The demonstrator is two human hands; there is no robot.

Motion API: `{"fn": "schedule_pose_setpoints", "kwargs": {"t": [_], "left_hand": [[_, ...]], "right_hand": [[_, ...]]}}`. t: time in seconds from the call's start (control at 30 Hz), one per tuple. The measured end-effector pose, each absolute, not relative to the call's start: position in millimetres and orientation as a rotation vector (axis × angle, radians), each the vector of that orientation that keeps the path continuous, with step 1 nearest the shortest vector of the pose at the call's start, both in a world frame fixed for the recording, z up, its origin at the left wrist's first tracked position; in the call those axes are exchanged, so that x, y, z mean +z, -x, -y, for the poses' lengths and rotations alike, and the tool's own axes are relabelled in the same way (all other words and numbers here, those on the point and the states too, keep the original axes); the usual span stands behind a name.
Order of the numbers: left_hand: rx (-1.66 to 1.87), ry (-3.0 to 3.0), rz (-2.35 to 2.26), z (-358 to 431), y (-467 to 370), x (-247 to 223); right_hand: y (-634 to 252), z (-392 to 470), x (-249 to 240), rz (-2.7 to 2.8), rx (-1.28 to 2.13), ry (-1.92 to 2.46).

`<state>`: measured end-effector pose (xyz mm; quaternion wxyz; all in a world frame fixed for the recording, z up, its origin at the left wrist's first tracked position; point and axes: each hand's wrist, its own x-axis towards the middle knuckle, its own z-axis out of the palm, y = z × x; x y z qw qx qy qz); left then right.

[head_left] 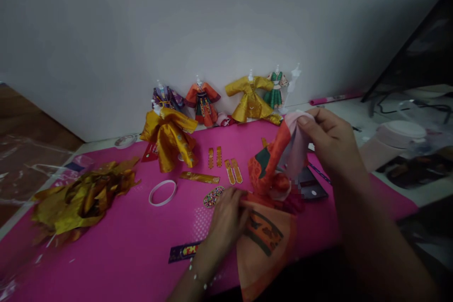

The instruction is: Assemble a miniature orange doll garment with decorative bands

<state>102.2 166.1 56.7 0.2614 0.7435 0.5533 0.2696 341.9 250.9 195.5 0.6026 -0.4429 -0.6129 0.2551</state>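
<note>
My right hand (323,134) is raised at the right, thumb and fingers pinching the pale pink end of an orange-red doll garment (271,167). The garment hangs down from it toward the pink mat (134,245). Lower and nearer the middle, my left hand (228,214) has its fingers bent over the edge of an orange cloth panel (264,250) with a dark patterned band. This panel hangs past the mat's front edge. Beside the left fingers lies a patch of multicoloured beads (213,196). Small gold strips (233,171) lie behind the hands.
Dressed doll forms (202,101) stand along the wall, with a gold-robed one (168,137) closer. Gold fabric scraps (85,198) are heaped left. A white ring (163,193) and dark purple strip (184,251) lie on the mat. A pale lidded container (396,139) stands right.
</note>
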Motion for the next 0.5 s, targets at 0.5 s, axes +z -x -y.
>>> {"fn": "schedule_pose_setpoints", "kwargs": {"t": [0.5], "left_hand": [[1.1, -1.717, -1.433, -217.4, -138.3, 137.9]], "right_hand": [[-342.6, -242.2, 231.6, 1.447, 0.375, 0.999]]}}
